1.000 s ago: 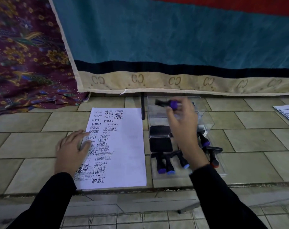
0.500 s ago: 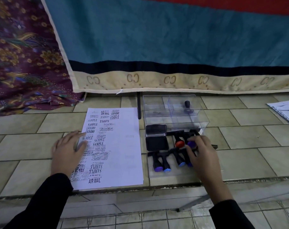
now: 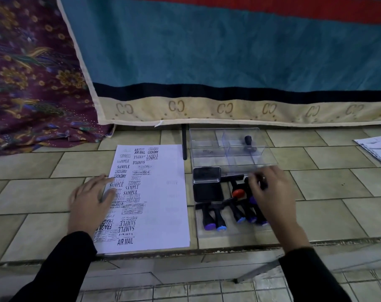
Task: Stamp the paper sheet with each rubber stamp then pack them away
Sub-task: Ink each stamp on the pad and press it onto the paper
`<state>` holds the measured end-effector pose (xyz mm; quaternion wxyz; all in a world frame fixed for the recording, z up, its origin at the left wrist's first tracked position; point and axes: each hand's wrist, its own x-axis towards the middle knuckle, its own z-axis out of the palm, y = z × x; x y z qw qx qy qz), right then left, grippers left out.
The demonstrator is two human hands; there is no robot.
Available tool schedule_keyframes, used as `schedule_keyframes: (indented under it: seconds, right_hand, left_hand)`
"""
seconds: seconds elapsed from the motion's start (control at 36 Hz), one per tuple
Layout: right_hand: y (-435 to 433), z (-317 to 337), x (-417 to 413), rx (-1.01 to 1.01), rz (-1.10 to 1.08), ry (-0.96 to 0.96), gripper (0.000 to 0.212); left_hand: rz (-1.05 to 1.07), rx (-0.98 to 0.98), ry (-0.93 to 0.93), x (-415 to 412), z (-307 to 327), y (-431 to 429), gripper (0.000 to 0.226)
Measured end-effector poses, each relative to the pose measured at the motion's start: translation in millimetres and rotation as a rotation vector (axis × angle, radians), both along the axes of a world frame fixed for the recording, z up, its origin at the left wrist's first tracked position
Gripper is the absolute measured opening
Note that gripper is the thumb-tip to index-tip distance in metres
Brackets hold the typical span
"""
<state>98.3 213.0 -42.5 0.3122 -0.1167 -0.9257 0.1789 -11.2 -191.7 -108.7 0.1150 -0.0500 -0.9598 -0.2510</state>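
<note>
Head view: right hand (image 3: 270, 192) back from clear box (image 3: 207, 153), fingers curled round next rubber stamp (image 3: 261, 183) in tray (image 3: 228, 234); left hand (image 3: 91, 199) flat, fingers spread, pinning paper sheet (image 3: 163, 214); one boxed stamp (image 3: 248, 142), packing barely begun.

Beige tiled ledge (image 3: 329, 171), teal hanging cloth (image 3: 228, 51)

Tiled ledge (image 3: 326, 205), seen from above. Lying on it, left to right: patterned cloth (image 3: 32, 94); stamped sheet (image 3: 163, 214) at the front edge; thin black rod (image 3: 184, 142); clear box (image 3: 207, 147) with clear tray (image 3: 228, 233) just before it; loose papers (image 3: 376, 147), far right.
</note>
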Motion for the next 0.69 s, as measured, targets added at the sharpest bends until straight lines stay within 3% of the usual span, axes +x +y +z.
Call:
schedule_keyframes:
  seconds: [0.17,0.25,0.42,0.56,0.69]
  right_hand:
    - [38.2,26.6,-82.0,-0.088,0.01,-0.116,0.017]
    - [53.3,28.8,-121.7,-0.059,-0.049,-0.305,0.026]
    - [57.0,22.6,-160.4,0.019,-0.125,-0.645,0.025]
    - [53.2,13.3,-168.3,-0.051,-0.144,-0.67,0.034]
    - [49.1,15.2,-168.9,-0.044,-0.18,-0.688,0.03]
  left_hand:
    - [-0.005,-0.009,0.004,-0.7,1.2,0.1,0.041]
    - [-0.007,-0.01,0.0,-1.1,0.6,-1.2,0.042]
    - [-0.012,-0.008,-0.001,-1.2,0.5,-1.2,0.042]
    - [-0.009,-0.008,-0.003,-0.2,0.6,-0.8,0.041]
    - [-0.003,-0.008,-0.003,0.9,2.0,0.4,0.04]
